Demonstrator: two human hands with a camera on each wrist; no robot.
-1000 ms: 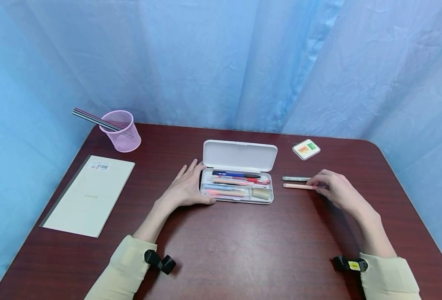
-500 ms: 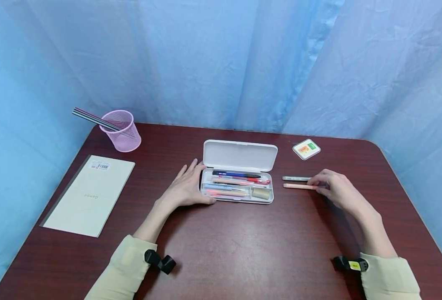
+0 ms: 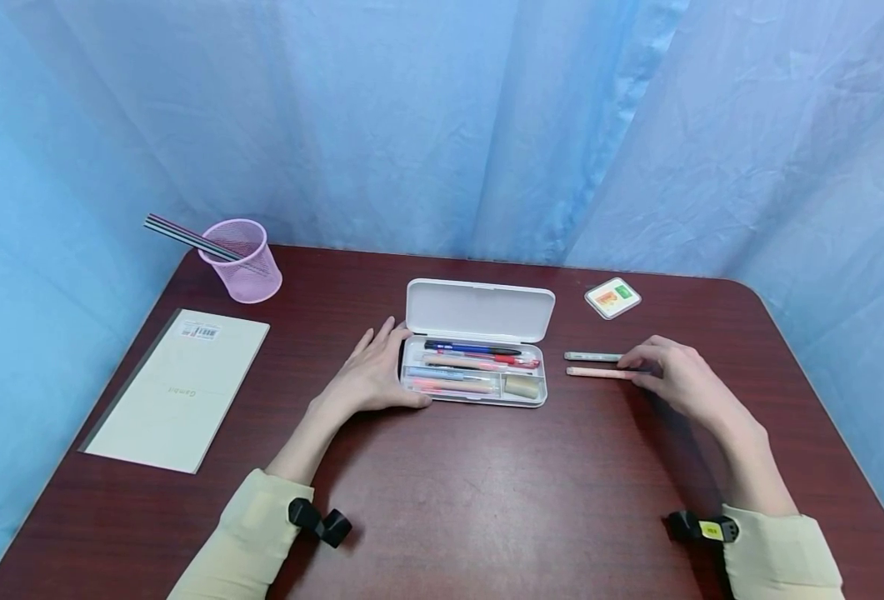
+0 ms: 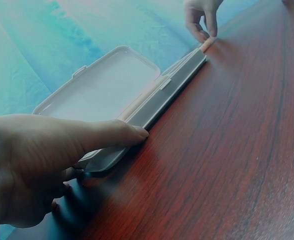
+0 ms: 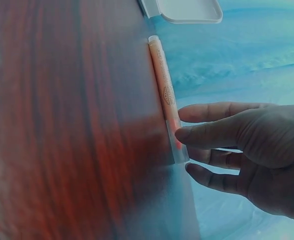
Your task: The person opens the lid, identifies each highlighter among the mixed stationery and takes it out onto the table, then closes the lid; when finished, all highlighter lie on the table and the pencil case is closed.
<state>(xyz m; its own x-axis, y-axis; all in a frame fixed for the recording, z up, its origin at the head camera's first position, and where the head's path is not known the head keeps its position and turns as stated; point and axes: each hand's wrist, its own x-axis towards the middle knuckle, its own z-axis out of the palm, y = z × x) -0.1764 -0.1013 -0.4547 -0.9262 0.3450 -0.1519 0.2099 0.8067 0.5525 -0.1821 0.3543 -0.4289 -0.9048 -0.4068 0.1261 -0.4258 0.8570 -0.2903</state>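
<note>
A white pencil case [image 3: 542,400] lies with its lid up, several pens and a tan block inside. My left hand [image 3: 367,375] holds its left end, thumb [image 4: 122,131] along the front wall and fingers at the back corner. To the right of the case, two pens lie side by side: a grey pen [image 3: 590,357] and a peach-coloured marker [image 3: 595,372] with a translucent cap. My right hand [image 3: 677,379] is at the marker's right end. In the right wrist view, the thumb touches the cap edge, while the other fingers, loosely extended, lie beside the marker.
At the back left, a pink mesh pen cup [image 3: 254,279] holds several striped sticks [image 3: 187,236]. A cream notebook [image 3: 175,392] lies at the left. Toward the back right is a small clear case of coloured tabs [image 3: 612,298]. Blue curtains [image 3: 412,125] border the table.
My right hand has shifted slightly to the right along the marker's end, while both pens stay in place. My left hand and the pencil case have not moved.
</note>
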